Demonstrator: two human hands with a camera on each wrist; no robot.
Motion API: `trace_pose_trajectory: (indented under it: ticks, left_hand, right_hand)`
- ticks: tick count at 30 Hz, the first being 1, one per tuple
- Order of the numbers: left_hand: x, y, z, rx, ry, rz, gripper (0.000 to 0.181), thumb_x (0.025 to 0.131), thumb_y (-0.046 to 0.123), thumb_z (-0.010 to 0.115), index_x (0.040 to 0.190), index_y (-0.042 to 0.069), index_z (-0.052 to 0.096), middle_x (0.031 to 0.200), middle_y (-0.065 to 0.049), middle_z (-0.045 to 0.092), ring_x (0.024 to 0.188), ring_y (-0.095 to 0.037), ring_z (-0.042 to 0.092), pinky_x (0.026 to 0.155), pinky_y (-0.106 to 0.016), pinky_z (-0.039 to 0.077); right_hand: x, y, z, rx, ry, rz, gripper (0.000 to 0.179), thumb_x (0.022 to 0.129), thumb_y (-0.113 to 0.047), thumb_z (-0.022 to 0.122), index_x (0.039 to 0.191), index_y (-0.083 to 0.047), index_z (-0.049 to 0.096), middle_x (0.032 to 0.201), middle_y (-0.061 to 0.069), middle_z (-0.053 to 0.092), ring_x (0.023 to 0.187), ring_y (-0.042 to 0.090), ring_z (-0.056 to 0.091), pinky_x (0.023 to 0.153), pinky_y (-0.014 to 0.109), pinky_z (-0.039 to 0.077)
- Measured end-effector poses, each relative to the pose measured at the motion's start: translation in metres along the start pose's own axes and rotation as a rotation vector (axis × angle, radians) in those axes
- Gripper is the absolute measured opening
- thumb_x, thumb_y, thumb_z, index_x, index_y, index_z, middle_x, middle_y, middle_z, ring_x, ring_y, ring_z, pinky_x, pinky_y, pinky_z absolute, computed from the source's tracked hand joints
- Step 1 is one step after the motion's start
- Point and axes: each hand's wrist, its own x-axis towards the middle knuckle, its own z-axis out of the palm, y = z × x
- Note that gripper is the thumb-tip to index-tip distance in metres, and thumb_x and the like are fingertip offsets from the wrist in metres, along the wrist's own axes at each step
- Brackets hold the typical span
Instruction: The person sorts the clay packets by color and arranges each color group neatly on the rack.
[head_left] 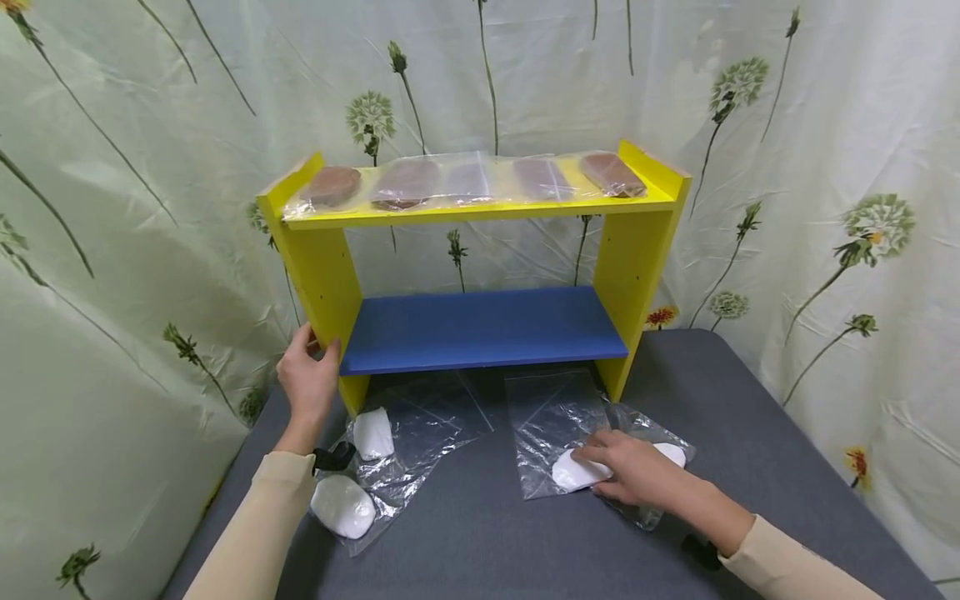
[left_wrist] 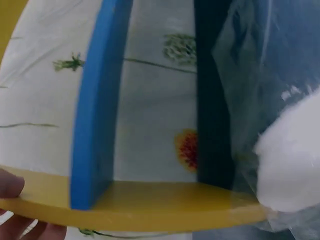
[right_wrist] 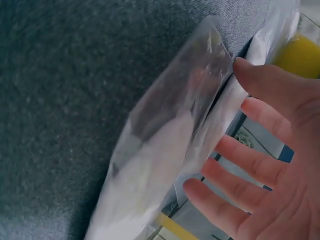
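My left hand (head_left: pixel 309 379) grips the left side panel (head_left: pixel 318 275) of a small yellow shelf unit with a blue board (head_left: pixel 480 329). In the left wrist view the thumb (left_wrist: pixel 10 185) lies on the panel's inner face and the other fingers (left_wrist: pixel 47 232) are on its outer side. At the front right, my right hand (head_left: pixel 633 468) reaches over clear plastic bags that hold white, flat, rounded pieces. Its fingers are spread and loosely extended in the right wrist view, with the thumb (right_wrist: pixel 250 75) at a bag's edge. One white piece (head_left: pixel 573 473) shows beside the fingertips, another (head_left: pixel 670 454) behind the hand.
Two more white pieces, one squarish (head_left: pixel 372 433) and one rounded (head_left: pixel 342 507), lie in clear bags at the front left. Several bagged reddish-brown flat pieces (head_left: pixel 611 173) line the yellow top shelf (head_left: pixel 480 212). A dark grey table (head_left: pixel 480 533) stands before a floral curtain (head_left: pixel 825 125).
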Motion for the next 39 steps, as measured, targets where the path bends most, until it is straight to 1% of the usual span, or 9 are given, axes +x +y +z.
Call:
trace_pose_trajectory:
  ticks: [7,13,19,24,28,31,33,35,39]
  left_hand:
    - [-0.005,-0.013,0.0,0.032,-0.02,0.03,0.035,0.089,0.007,0.076,0.123,0.008,0.07,0.107,-0.016,0.073,0.096,-0.032,0.072,0.079,-0.053,0.057]
    - [-0.004,-0.017,0.002,0.045,-0.02,0.078,0.035,0.087,0.007,0.076,0.122,0.01,0.071,0.106,-0.013,0.074,0.095,-0.028,0.072,0.077,-0.045,0.057]
    - [-0.006,-0.018,0.003,0.032,-0.022,0.066,0.035,0.087,0.005,0.075,0.122,0.007,0.071,0.108,-0.015,0.073,0.096,-0.031,0.072,0.08,-0.048,0.057]
    - [-0.006,-0.019,0.003,0.025,-0.028,0.063,0.036,0.087,0.005,0.075,0.123,0.009,0.07,0.108,-0.014,0.073,0.098,-0.03,0.071,0.08,-0.049,0.057]
    - [-0.005,-0.02,0.004,0.034,-0.024,0.068,0.036,0.087,0.005,0.076,0.122,0.009,0.071,0.107,-0.013,0.073,0.097,-0.029,0.072,0.078,-0.033,0.056]
    - [-0.005,-0.022,0.003,0.029,-0.026,0.061,0.037,0.087,0.005,0.077,0.123,0.01,0.071,0.107,-0.012,0.073,0.098,-0.029,0.072,0.075,-0.015,0.049]
    - [-0.005,-0.022,0.002,0.021,-0.03,0.052,0.038,0.087,0.005,0.077,0.124,0.01,0.071,0.108,-0.012,0.073,0.098,-0.028,0.072,0.073,-0.008,0.045]
    - [-0.005,-0.021,0.001,0.018,-0.035,0.043,0.038,0.087,0.006,0.077,0.124,0.011,0.071,0.108,-0.012,0.073,0.099,-0.028,0.071,0.075,-0.011,0.048]
    - [-0.004,-0.022,0.001,0.014,-0.051,0.035,0.039,0.089,0.009,0.077,0.127,0.013,0.07,0.11,-0.011,0.073,0.1,-0.027,0.071,0.08,-0.033,0.058]
  right_hand:
    - [0.001,-0.001,0.003,-0.028,0.026,-0.017,0.052,0.077,-0.026,0.088,0.125,-0.019,0.07,0.111,0.003,0.063,0.094,0.021,0.064,0.067,0.039,0.057]
    - [0.001,-0.001,0.007,-0.057,0.055,-0.035,0.05,0.076,-0.021,0.087,0.123,-0.02,0.071,0.106,0.001,0.064,0.087,0.018,0.064,0.059,0.035,0.055]
    - [0.0,-0.002,0.01,-0.061,0.04,-0.018,0.051,0.073,-0.013,0.078,0.123,-0.02,0.072,0.105,0.0,0.065,0.087,0.017,0.064,0.06,0.037,0.055]
    - [-0.001,-0.001,0.01,-0.067,0.059,-0.024,0.049,0.074,-0.015,0.077,0.122,-0.02,0.073,0.104,-0.002,0.067,0.089,0.017,0.065,0.062,0.037,0.055]
    - [-0.001,0.0,0.009,-0.046,0.072,-0.032,0.043,0.079,-0.018,0.076,0.122,-0.02,0.073,0.107,-0.001,0.07,0.087,0.017,0.067,0.062,0.037,0.056]
    - [0.0,0.0,0.007,-0.011,0.093,-0.048,0.039,0.082,-0.017,0.075,0.121,-0.019,0.074,0.106,-0.002,0.071,0.079,0.011,0.065,0.058,0.033,0.054]
    - [0.002,0.001,0.007,0.001,0.118,-0.069,0.038,0.083,-0.015,0.075,0.121,-0.017,0.074,0.103,-0.003,0.072,0.074,0.007,0.062,0.057,0.03,0.053]
    - [0.003,0.002,0.006,0.006,0.136,-0.087,0.039,0.082,-0.01,0.075,0.121,-0.015,0.073,0.103,-0.003,0.073,0.07,0.004,0.059,0.056,0.028,0.052]
    - [0.006,0.004,0.004,-0.001,0.161,-0.102,0.046,0.079,-0.002,0.077,0.124,-0.011,0.072,0.107,0.0,0.075,0.077,0.009,0.067,0.063,0.032,0.057]
